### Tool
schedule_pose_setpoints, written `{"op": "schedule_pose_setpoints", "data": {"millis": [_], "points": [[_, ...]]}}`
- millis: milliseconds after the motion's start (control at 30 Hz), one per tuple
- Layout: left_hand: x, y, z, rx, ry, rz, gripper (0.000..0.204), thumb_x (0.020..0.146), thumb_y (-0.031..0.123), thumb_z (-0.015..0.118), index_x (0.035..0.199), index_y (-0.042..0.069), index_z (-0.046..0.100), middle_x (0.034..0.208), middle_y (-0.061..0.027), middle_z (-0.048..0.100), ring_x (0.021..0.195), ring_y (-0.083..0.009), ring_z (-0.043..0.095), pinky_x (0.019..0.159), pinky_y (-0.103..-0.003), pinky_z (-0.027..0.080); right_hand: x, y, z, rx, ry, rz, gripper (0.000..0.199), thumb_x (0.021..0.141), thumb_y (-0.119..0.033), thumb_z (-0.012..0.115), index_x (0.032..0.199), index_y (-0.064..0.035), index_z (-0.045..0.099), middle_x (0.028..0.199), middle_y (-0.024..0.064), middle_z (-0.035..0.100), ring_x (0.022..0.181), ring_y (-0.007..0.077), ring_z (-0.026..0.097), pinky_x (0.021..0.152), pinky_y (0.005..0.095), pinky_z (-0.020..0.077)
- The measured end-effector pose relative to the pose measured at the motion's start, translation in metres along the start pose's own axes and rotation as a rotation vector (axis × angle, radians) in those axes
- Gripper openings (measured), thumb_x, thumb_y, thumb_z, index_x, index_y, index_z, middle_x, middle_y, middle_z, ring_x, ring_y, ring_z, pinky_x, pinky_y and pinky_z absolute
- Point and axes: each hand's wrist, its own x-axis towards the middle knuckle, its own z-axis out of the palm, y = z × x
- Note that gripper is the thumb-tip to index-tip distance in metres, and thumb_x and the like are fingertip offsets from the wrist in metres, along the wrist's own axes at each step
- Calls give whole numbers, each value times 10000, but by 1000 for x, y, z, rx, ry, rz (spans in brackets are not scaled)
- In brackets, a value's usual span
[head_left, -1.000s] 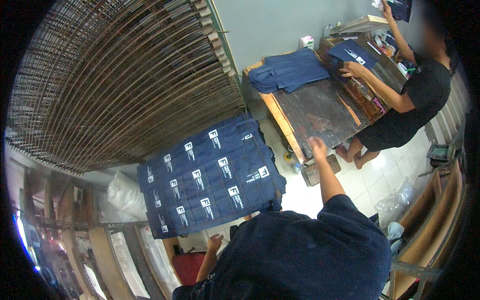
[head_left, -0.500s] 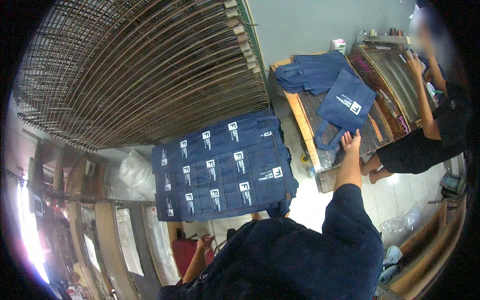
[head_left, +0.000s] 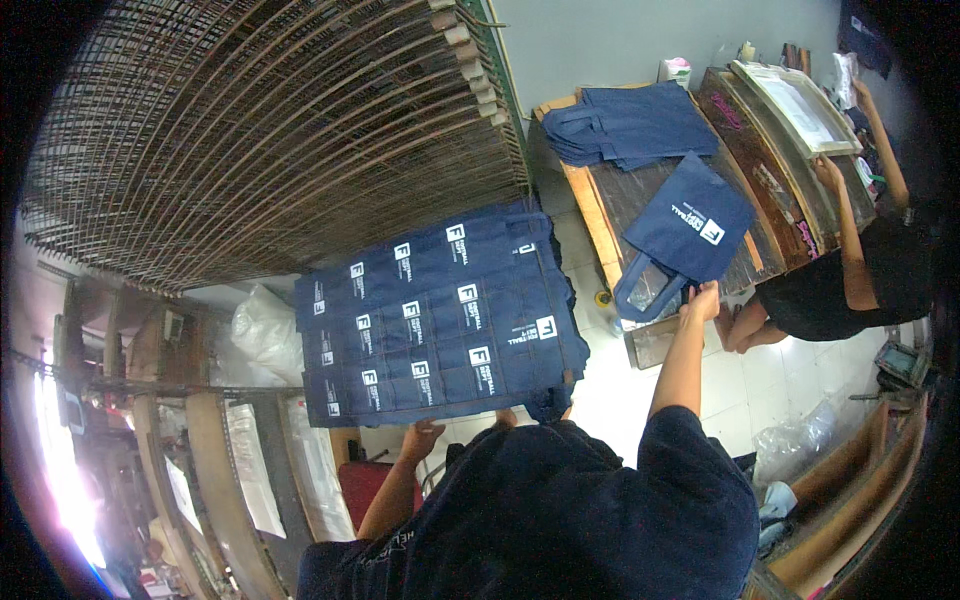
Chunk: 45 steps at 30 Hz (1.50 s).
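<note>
Right hand (head_left: 703,300) gripping navy tote bag (head_left: 690,225) by its lower edge, bag lying on wooden table (head_left: 620,200) beyond it

Right arm extended forward and up, nearly straight, dark sleeve to just above the elbow, forearm bare; right hand (head_left: 703,298) at full reach, fingers closed in a grip, knuckles toward camera. Left arm bent, bare forearm rising from the lower edge. Left hand (head_left: 421,436) held low and near the torso, fingers loosely curled.
</note>
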Motion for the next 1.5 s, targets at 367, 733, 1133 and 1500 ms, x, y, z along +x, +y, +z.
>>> {"op": "schedule_pose_setpoints", "data": {"millis": [367,733,1133,1500], "points": [[-5,200,3,12,-291,367,498,869,360,630,1215,11,553,1088,-153,651,960,-273,639,844,-365,486,32,-18,-20,-224,-692,346,258,822,-255,619,1011,-94,549,1008,64,562,927,246,548,788,406,483],[8,388,-10,-1019,-288,65,422,856,418,642,1057,51,593,1091,-81,613,969,-162,558,808,-321,446,-334,9,-46,-374,-1042,63,267,872,-195,636,1053,-18,550,1054,83,586,961,185,548,829,329,440],[-30,181,-144,-1430,328,-168,851,792,93,702,1468,118,186,1224,-96,550,1075,-250,560,879,-474,437,-286,175,-117,-4,-1485,1631,761,899,-646,287,1379,-62,373,1388,157,437,1282,322,401,1004,516,332],[-28,-48,-273,-1431,473,-229,778,804,97,662,1458,110,242,1215,-129,556,1051,-260,569,776,-466,488,-531,260,-36,-1409,-1541,804,539,727,22,535,1252,-102,527,1117,89,552,1046,212,510,901,365,418]]}}
